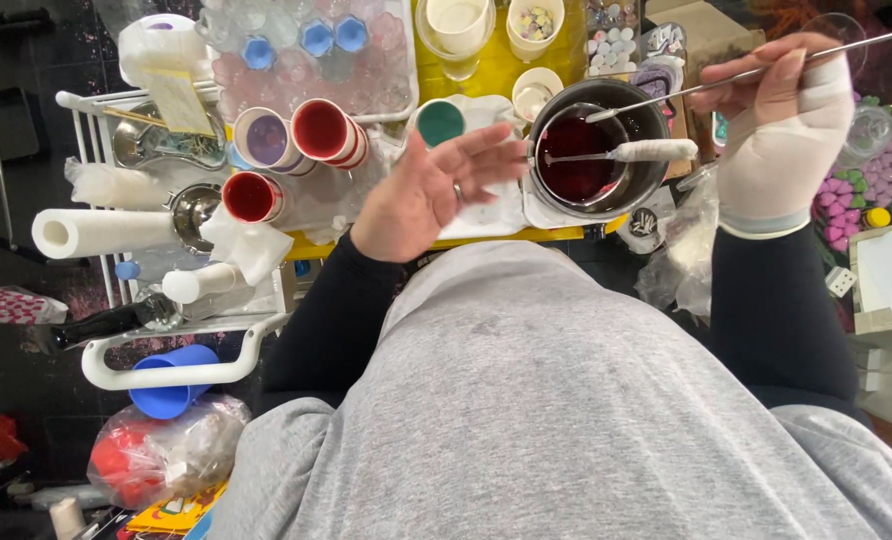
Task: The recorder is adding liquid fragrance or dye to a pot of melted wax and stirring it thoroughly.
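The right hand (781,95) pinches a long metal spoon (746,72) over the pot (596,150) of dark red liquid — the left hand (431,190) hovers spread open, holding nothing.

Two hands: the left hand (436,190) and the right hand (781,120). One metal pot (596,150) of dark red liquid. Three cups of red liquid (321,130) (251,197), one purple cup (264,140), one green cup (439,122). One paper roll (96,232). One blue tub (171,385).

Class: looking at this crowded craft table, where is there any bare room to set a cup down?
Little room. The white cloth between the left hand and metal pot shows the only bare patch. Cups and moulds crowd the left; the right hand holds a rod over the pot.
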